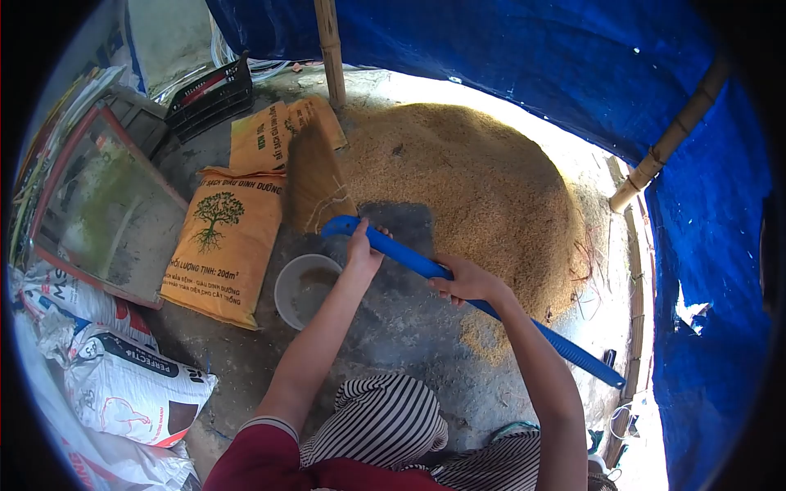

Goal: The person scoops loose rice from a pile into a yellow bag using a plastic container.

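Note:
Both my hands are closed around the blue handle of a broom [323,186], which slants from upper left to lower right. My left hand [363,250] grips it close to the head, and my right hand [468,281] holds it farther down the shaft. The fan of brown bristles points up and left, beside the orange sacks and slightly blurred. A large heap of golden grain [491,192] spreads over the concrete floor beyond my hands. Just left of my left forearm stands a pale round basin [283,301].
An orange sack [219,245] leans left of the basin, with more behind it. Farther left are a red-framed screen [106,200], a black crate [214,96] and white sacks [135,389]. Blue tarpaulin [524,65] and bamboo poles [667,135] border the heap.

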Demonstrator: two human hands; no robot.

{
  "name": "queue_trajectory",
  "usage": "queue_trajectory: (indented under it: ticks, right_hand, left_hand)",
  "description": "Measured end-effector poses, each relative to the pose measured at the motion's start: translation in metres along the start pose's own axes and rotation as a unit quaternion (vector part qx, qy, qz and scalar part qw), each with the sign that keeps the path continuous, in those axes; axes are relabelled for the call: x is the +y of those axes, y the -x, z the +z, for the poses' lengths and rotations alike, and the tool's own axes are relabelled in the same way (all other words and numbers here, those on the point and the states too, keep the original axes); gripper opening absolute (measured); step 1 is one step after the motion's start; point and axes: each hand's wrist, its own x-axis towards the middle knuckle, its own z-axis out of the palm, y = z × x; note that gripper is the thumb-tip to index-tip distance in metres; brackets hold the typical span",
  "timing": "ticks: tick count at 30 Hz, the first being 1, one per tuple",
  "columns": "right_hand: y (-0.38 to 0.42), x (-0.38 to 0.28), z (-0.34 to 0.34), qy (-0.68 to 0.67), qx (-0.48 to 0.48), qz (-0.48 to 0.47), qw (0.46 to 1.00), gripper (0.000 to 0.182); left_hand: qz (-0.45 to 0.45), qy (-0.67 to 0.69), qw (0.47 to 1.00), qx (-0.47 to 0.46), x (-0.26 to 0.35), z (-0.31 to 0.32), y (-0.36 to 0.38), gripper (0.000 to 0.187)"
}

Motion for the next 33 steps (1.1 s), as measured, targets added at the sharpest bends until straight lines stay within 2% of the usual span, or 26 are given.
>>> queue_trajectory:
  ticks: [1, 2, 3, 5, 8, 10, 13, 15, 17, 20, 23, 25, 30, 32, 33]
  right_hand:
    - [-0.004, 0.002, 0.004, 0.000, 0.001, 0.002, 1.000, 0.051]
    - [-0.016, 0.003, 0.015, 0.144, 0.074, -0.040, 0.986, 0.047]
    - [-0.025, -0.001, 0.025, 0.284, 0.145, -0.080, 0.945, 0.044]
    - [-0.038, -0.026, 0.041, 0.296, 0.140, 0.003, 0.945, 0.037]
    - [-0.059, -0.031, 0.061, 0.288, 0.168, 0.024, 0.942, 0.034]
    - [-0.073, -0.019, 0.066, 0.281, 0.178, 0.036, 0.943, 0.034]
    - [-0.074, -0.004, 0.063, 0.276, 0.197, 0.048, 0.940, 0.033]
    - [-0.069, 0.008, 0.054, 0.281, 0.207, 0.047, 0.936, 0.034]
    - [-0.065, 0.021, 0.045, 0.288, 0.233, 0.104, 0.923, 0.035]
    - [-0.051, 0.043, 0.026, 0.291, 0.261, 0.143, 0.909, 0.034]
    - [-0.033, 0.065, 0.006, 0.273, 0.280, 0.143, 0.909, 0.038]
    - [-0.017, 0.071, -0.004, 0.278, 0.284, 0.152, 0.905, 0.038]
    - [0.023, 0.090, -0.024, 0.263, 0.303, 0.156, 0.903, 0.041]
    - [0.035, 0.111, -0.030, 0.281, 0.335, 0.101, 0.894, 0.042]
    - [0.048, 0.104, -0.034, 0.281, 0.337, 0.103, 0.893, 0.042]
  left_hand:
    - [-0.009, 0.020, 1.000, 0.013, -0.001, -0.005, -0.007, 0.023]
    - [-0.010, 0.019, 1.000, 0.012, -0.001, -0.011, -0.014, 0.023]
    - [-0.012, 0.045, 0.998, 0.041, -0.003, -0.017, -0.022, 0.025]
    - [-0.020, 0.068, 0.995, 0.067, -0.008, -0.026, -0.033, 0.027]
    - [-0.026, 0.055, 0.992, 0.110, -0.011, -0.036, -0.030, 0.032]
    - [-0.024, -0.097, 0.988, 0.116, -0.012, -0.037, -0.018, 0.036]
    - [-0.062, -0.135, 0.984, 0.104, -0.014, -0.040, -0.011, 0.040]
    - [-0.042, -0.155, 0.982, 0.102, -0.015, -0.044, -0.005, 0.041]
    - [-0.023, -0.175, 0.979, 0.101, -0.017, -0.047, -0.001, 0.042]
    - [-0.047, -0.165, 0.981, 0.095, -0.017, -0.052, 0.002, 0.043]
    - [-0.046, -0.183, 0.977, 0.103, -0.018, -0.054, 0.003, 0.041]
    - [-0.035, -0.194, 0.979, 0.061, -0.019, -0.054, 0.006, 0.038]
    - [-0.048, -0.232, 0.971, 0.034, -0.029, -0.054, 0.008, 0.029]
    - [-0.057, -0.242, 0.968, 0.024, -0.038, -0.051, 0.012, 0.027]
    - [-0.068, -0.270, 0.961, -0.002, -0.044, -0.045, 0.019, 0.026]
